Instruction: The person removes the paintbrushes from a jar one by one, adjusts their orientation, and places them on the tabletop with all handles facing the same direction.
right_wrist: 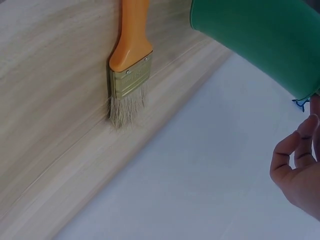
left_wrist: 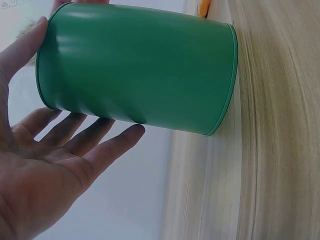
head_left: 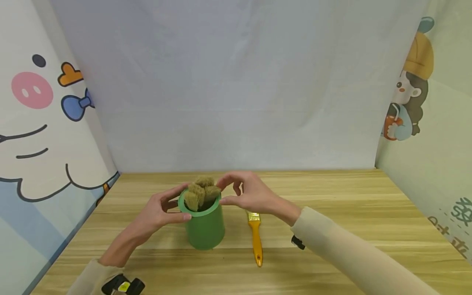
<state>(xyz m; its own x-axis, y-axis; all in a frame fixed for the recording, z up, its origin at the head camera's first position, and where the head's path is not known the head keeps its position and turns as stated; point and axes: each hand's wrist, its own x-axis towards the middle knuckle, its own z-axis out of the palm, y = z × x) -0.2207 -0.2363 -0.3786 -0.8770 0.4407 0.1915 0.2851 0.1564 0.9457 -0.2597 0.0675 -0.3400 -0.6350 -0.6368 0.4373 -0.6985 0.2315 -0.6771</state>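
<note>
Nearer the left edge of the tabletop than its right, a green cup of brown tufts is grasped between thumb and fingers of the left hand; the right hand has bent fingers by the opposite rim, grip unclear.

A paintbrush lies on the table, right of a cup with clumps in it. The left hand is at the cup's left, the right hand at its right. A sheet hangs behind.
</note>
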